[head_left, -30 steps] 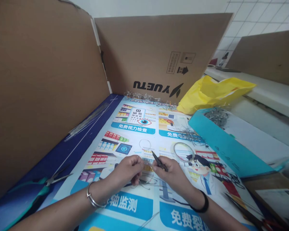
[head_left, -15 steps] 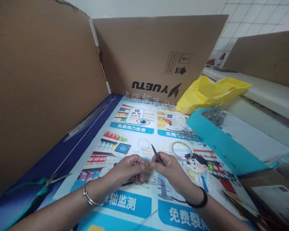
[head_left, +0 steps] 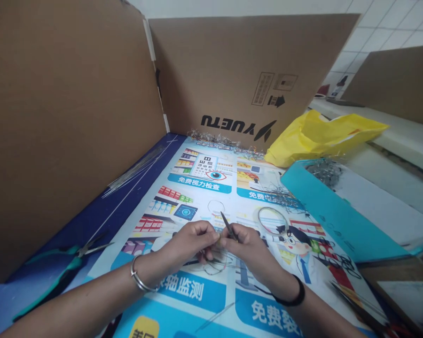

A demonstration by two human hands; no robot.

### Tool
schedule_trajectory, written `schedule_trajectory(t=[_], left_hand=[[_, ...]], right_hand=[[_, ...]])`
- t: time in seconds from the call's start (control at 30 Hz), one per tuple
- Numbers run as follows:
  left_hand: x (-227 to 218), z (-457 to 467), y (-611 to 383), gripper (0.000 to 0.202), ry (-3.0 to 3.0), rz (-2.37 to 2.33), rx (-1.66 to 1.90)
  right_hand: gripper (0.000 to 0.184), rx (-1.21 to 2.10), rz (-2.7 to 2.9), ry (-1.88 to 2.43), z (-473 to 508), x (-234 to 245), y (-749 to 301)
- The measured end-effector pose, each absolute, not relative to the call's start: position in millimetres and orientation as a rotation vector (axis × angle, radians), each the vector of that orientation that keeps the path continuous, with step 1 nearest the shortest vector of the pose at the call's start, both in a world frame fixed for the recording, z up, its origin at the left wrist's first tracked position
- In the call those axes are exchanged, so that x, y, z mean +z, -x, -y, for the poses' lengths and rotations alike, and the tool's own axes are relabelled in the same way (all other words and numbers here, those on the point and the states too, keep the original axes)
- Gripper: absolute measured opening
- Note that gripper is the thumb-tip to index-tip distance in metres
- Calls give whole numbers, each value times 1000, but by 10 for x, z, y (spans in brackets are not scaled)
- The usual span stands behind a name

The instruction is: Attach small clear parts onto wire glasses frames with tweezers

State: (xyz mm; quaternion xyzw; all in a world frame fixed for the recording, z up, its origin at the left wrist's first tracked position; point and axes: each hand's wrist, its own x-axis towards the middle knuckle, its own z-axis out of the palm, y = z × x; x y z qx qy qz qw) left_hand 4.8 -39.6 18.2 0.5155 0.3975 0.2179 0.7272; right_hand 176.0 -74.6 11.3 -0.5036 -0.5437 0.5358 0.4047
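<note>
My left hand (head_left: pixel 195 241) is closed in a pinch, with thin wire (head_left: pixel 216 267) around its fingertips; the exact grip is hidden. My right hand (head_left: pixel 248 244) is closed around a dark pointed tool (head_left: pixel 227 221), its narrow tip sticking up and to the left. The tool's other end is hidden in the palm. Thumbs and fingertips of both hands meet over the printed poster sheet (head_left: pixel 197 206). Loose wire pieces (head_left: pixel 215 317) lie on the sheet below the hands, and a coil of thin wire (head_left: pixel 273 220) sits beyond my right hand.
Green-handled pliers (head_left: pixel 68 267) lie open at the left, with straight wires (head_left: pixel 136 171) behind them. Cardboard walls (head_left: pixel 211 70) stand left and behind. On the right are a yellow bag (head_left: pixel 313 138), a turquoise box (head_left: pixel 324 216) with tangled wire, black loops (head_left: pixel 338 258) and scissors (head_left: pixel 359 305).
My left fingertips have come up against my right ones, closing the small gap between them. The whole view has shifted slightly. The dark tool stays in my right hand.
</note>
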Motion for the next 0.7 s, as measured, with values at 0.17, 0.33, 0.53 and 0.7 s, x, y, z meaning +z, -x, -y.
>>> schedule_trajectory(t=[0.17,0.33,0.53,0.7], left_hand=[[188,399,-50,32,-1150,-875,571],[214,397,-48,29,-1170,-869,655],[214,393,-53,22,-1232,-895,719],[230,396,-58,22,-1241,-910,725]], right_hand=[[20,1222,1538,1336,752,95,-1817],[18,789,1920,1483,832,113,-2014],[16,585,2198,1633,932,181,-2111],[15,456,2327,1745,961,188,-2048]])
